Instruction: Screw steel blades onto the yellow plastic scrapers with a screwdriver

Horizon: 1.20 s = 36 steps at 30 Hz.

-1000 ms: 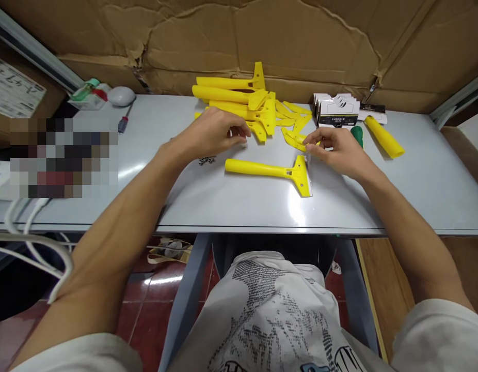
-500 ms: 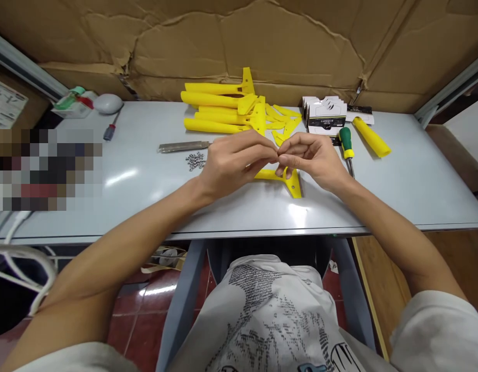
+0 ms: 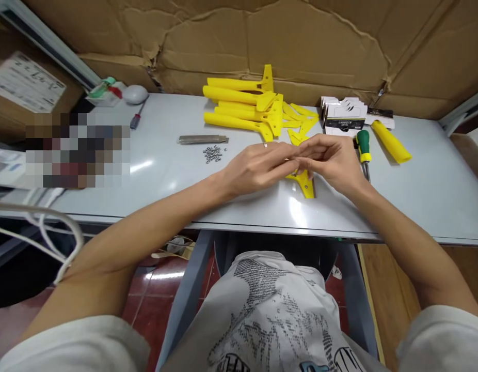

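Observation:
My left hand and my right hand meet above the table, their fingertips touching. Both are closed in a pinch, and whatever lies between the fingers is too small or hidden to name. Under them is a yellow plastic scraper, its head showing and its handle mostly covered by the hands. A pile of small metal screws lies left of my left hand, with a clear case of blades just behind it. Right of my right hand rests a green and yellow screwdriver.
Several yellow scraper handles are stacked at the back, beside loose flat yellow pieces. White and black packaging cards stand behind a yellow tube-shaped handle. A small screwdriver and a white rounded object sit back left.
The view has turned slightly left, so things on the table appear further right. My left fingers have straightened a little, and my fingertips now overlap more closely.

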Each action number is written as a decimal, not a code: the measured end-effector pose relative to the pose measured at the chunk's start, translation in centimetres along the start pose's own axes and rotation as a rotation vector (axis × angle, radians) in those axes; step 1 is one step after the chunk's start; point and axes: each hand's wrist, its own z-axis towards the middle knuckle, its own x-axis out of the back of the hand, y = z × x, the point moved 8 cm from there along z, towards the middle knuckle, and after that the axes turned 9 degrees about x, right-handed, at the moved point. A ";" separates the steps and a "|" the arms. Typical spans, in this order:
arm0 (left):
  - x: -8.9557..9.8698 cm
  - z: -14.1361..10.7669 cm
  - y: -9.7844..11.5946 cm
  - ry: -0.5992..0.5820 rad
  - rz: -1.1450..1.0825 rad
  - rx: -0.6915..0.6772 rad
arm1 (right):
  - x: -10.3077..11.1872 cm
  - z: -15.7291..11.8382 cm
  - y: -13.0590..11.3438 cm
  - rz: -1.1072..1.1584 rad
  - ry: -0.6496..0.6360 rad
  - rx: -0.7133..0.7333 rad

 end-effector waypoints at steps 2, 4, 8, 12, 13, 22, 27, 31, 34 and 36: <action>-0.3 0.2 -0.1 -0.019 0.112 -0.032 | 0.8 0.2 -0.4 -0.079 0.017 0.034; -0.6 0.5 -0.5 -0.054 0.202 -0.030 | 2.1 0.5 -0.8 -0.176 0.041 0.066; -2.0 0.5 -1.2 -0.249 0.251 0.039 | 4.6 1.0 0.4 -0.365 -0.029 0.007; -3.5 -0.1 -1.8 -0.432 0.249 0.123 | 4.8 1.1 2.4 -0.491 -0.208 -0.030; -3.7 -0.2 -1.8 -0.451 0.245 0.126 | 4.7 1.1 2.6 -0.543 -0.228 0.002; -3.7 -0.2 -1.6 -0.449 0.178 0.181 | 4.0 0.8 2.7 -0.716 -0.248 0.072; -2.9 0.1 -1.3 -0.383 0.164 0.196 | 4.2 0.8 2.3 -0.561 -0.168 0.043; -2.3 0.1 -1.4 -0.298 0.183 0.186 | 4.0 0.9 1.7 -0.462 -0.121 0.066; -2.0 0.2 -1.5 -0.220 0.187 0.158 | 3.9 0.9 1.7 -0.372 -0.087 0.024; -1.8 0.2 -1.6 -0.175 0.190 0.137 | 4.0 0.9 1.7 -0.303 -0.044 0.000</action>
